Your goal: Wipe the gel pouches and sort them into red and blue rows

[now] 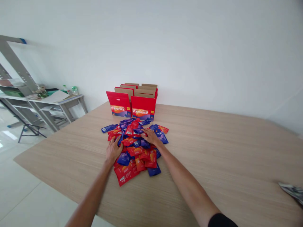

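Observation:
A heap of red and blue sachets (136, 150) lies on the wooden table, many of them overlapping. My left hand (114, 150) rests against the heap's left edge, fingers apart and touching the sachets. On the upper right of the heap lies my right hand (151, 136), its fingers spread over red and blue sachets. Neither hand shows a sachet gripped in it, though some fingertips are partly hidden among the packets. Just behind the heap stand red cardboard boxes with raised flaps, a front left one (119, 107) and a front right one (143, 108).
More open boxes (148, 88) stand behind the front pair, near the white wall. The table (213, 151) reaches far to the right, where a crumpled shiny item (292, 190) lies at its edge. Grey desks (59, 104) with papers and bottles stand at the left.

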Tool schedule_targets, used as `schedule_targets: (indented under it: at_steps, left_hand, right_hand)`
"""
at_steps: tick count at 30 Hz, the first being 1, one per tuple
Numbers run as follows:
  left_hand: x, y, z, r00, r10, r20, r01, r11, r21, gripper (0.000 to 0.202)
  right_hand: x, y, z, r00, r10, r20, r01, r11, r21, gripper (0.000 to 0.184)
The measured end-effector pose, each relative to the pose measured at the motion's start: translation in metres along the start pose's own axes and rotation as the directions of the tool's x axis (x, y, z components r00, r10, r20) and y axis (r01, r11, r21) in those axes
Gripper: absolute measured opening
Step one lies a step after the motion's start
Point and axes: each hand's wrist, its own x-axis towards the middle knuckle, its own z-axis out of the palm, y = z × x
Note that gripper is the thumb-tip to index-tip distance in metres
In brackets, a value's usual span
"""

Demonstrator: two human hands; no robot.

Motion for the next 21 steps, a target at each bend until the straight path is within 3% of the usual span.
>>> schedule_targets:
  at_steps: [12,21]
  left_hand:
    - [-0.015,0.043,0.004,0.996,0.043,0.073,-0.041,0.999,-0.03,0.055]
    - [-0.03,0.078,0.019,0.996,0.075,0.047,-0.072,0.996,-0.045,0.053]
  right_hand:
    - [-0.033,0.025,-0.018,0.999,0.03,-0.034,-0.03,0.999,-0.017,0.057]
    - [-0.056,0.056,-0.028,0.995,0.013,-0.101,-0.017,0.999,-0.033,0.052]
